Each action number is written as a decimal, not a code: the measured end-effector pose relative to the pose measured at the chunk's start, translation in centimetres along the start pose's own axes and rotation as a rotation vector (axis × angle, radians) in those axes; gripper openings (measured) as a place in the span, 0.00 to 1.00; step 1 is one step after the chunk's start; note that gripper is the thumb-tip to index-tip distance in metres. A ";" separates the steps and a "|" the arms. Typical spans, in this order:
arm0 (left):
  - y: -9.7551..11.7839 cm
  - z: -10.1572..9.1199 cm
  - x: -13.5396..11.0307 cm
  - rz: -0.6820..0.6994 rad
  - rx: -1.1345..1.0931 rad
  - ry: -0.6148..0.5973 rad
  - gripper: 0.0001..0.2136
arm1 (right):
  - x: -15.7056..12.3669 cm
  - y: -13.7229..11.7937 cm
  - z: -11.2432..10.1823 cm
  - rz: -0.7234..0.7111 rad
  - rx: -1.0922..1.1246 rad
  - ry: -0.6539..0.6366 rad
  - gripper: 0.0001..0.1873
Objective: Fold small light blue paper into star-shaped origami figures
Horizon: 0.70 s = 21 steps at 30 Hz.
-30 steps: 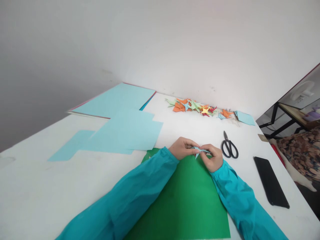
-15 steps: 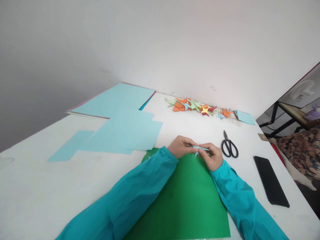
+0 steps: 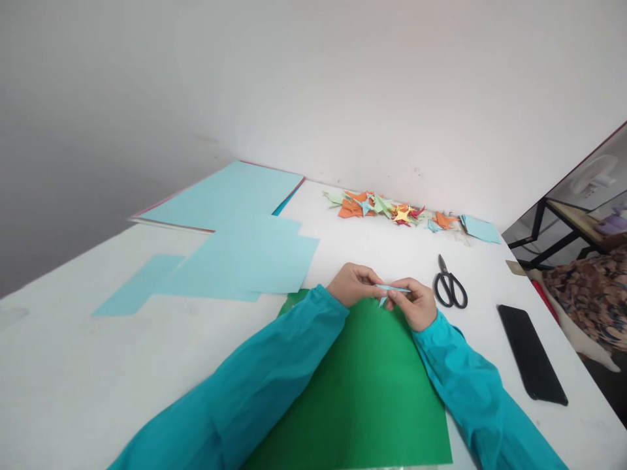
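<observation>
My left hand (image 3: 351,284) and my right hand (image 3: 415,303) meet above the far edge of a green sheet (image 3: 362,391). Both pinch a small folded light-blue paper piece (image 3: 390,291) between their fingertips, the left at its left end, the right at its right end. One pointed tip of the piece hangs down toward the green sheet. Both arms wear teal sleeves.
Black scissors (image 3: 449,287) lie just right of my right hand. A black phone (image 3: 531,363) lies nearer the table's right edge. Light-blue sheets (image 3: 245,254) spread at the left. Several folded coloured paper shapes (image 3: 386,210) line the wall. The white table (image 3: 98,365) ends at right.
The folded blue piece has turned flatter and thinner between my fingers. Both hands stay in nearly the same spot, shifted slightly toward me.
</observation>
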State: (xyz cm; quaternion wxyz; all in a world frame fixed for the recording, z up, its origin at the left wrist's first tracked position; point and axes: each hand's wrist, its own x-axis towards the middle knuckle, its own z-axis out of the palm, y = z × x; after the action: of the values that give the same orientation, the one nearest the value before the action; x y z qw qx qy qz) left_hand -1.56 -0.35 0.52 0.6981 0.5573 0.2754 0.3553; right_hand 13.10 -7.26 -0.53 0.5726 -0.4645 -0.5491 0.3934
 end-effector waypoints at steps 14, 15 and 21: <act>0.0 0.1 -0.1 -0.051 -0.069 -0.058 0.12 | 0.1 -0.2 -0.1 -0.019 0.045 -0.012 0.07; 0.0 0.1 -0.1 -0.069 -0.081 -0.065 0.13 | 0.2 -0.1 -0.1 -0.021 0.040 -0.009 0.07; 0.5 0.5 -0.4 -0.041 0.083 -0.096 0.13 | 0.2 0.2 -0.4 -0.017 0.002 -0.002 0.07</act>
State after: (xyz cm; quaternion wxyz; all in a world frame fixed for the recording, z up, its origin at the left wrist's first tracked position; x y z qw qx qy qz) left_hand -1.51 -0.88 1.12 0.6938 0.5965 0.2675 0.3022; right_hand 13.56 -7.04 -0.63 0.5758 -0.4588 -0.5531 0.3898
